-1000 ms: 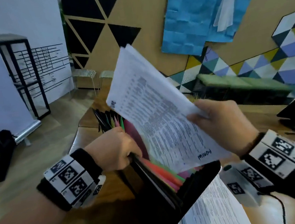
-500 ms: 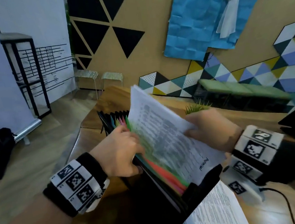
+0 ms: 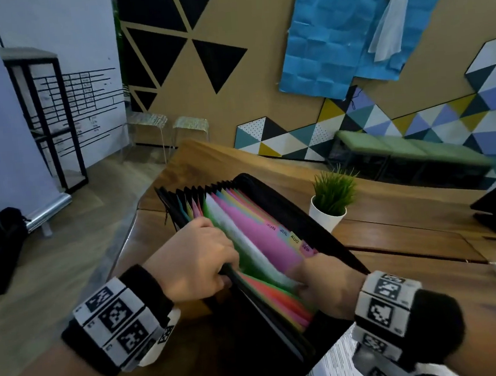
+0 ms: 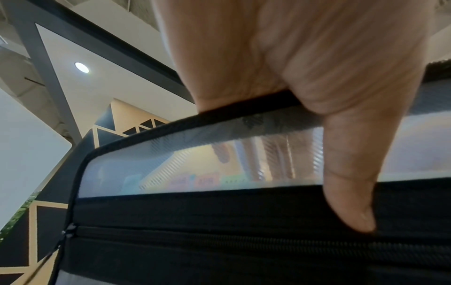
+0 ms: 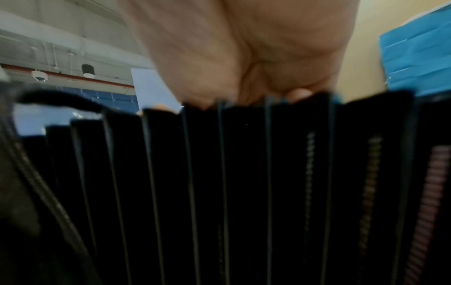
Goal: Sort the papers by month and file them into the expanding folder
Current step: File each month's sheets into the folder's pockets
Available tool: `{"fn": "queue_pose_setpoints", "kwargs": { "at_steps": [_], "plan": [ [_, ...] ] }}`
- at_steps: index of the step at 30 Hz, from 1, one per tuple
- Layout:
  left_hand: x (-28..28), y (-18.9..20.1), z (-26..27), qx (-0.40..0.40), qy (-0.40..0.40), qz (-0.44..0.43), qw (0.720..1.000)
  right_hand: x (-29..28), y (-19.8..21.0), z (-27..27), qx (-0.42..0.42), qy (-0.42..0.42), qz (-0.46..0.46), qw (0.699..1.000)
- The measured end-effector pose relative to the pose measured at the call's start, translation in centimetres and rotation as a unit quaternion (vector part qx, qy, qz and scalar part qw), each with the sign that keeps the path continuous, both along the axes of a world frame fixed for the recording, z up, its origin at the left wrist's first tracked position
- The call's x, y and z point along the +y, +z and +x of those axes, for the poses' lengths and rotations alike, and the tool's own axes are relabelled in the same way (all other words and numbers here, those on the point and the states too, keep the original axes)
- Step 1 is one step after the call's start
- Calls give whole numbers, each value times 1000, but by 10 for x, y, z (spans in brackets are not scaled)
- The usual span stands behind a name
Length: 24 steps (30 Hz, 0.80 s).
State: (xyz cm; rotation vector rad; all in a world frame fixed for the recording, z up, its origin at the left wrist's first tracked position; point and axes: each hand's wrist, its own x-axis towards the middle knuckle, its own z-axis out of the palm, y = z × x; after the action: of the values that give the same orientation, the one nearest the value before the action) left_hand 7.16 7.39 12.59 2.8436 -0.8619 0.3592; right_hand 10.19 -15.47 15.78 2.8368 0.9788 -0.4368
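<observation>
The filing step is in hand: a white sheet (image 3: 247,248) is seated low in the expanding folder (image 3: 320,235), between the green divider (image 3: 213,217) on its left and the pink divider (image 3: 260,234) on its right, with only its upper edge showing. The folder stands open on the wooden surface (image 3: 409,233), its pockets fanned out; tabs reading JUN, JUL, AUG and SEP (image 3: 288,235) are seen along the right of the dividers.

The left hand (image 3: 196,264) is clamped on the near-left wall of the folder, thumb outside and fingers hooked over the rim, as the left wrist view shows. The right hand (image 3: 327,286) is sunk among the near ends of the dividers; whether its fingers pinch the sheet or merely press it cannot be told.

More printed papers (image 3: 326,373) lie at the near edge, below the right wrist. The next move is judged to call for the right hand to be drawn clear and a further paper to be taken up and its month read.
</observation>
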Motion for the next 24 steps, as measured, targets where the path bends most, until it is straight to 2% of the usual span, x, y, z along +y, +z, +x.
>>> {"fn": "queue_pose_setpoints", "kwargs": {
  "at_steps": [2, 6, 8, 11, 13, 16, 17, 19, 20, 22, 24],
  "plan": [
    [1, -2, 0, -1, -2, 1, 1000, 3, 0, 2, -1, -5, -5, 1000],
    [4, -3, -4, 16, 3, -2, 1000, -1, 9, 11, -40, -25, 89, 995],
    [4, -2, -6, 29, -3, -1, 1000, 4, 5, 12, -34, -5, 56, 998],
    [5, 1, -9, 42, 3, 18, 999, 18, -9, 10, 14, 44, -58, 997],
    [5, 3, -13, 52, 9, 27, 998, 19, -6, 10, 10, 45, -42, 998],
    [6, 9, -15, 63, 18, 24, 998, 0, 17, 10, 8, -37, 121, 992],
    [7, 9, -14, 62, 21, 30, 997, -13, 25, 11, -8, -75, 198, 977],
    [9, 8, -14, 56, 20, 42, 997, -49, 34, 18, -62, -156, 344, 924],
    [10, 7, -15, 52, 18, 45, 997, -70, 32, 24, -94, -196, 381, 898],
    [8, 11, -15, 60, 18, 64, 996, -117, 7, 37, -121, -289, 362, 878],
    [3, 18, -15, 88, 12, 120, 989, -158, -40, 45, -71, -392, 270, 877]
  ]
}}
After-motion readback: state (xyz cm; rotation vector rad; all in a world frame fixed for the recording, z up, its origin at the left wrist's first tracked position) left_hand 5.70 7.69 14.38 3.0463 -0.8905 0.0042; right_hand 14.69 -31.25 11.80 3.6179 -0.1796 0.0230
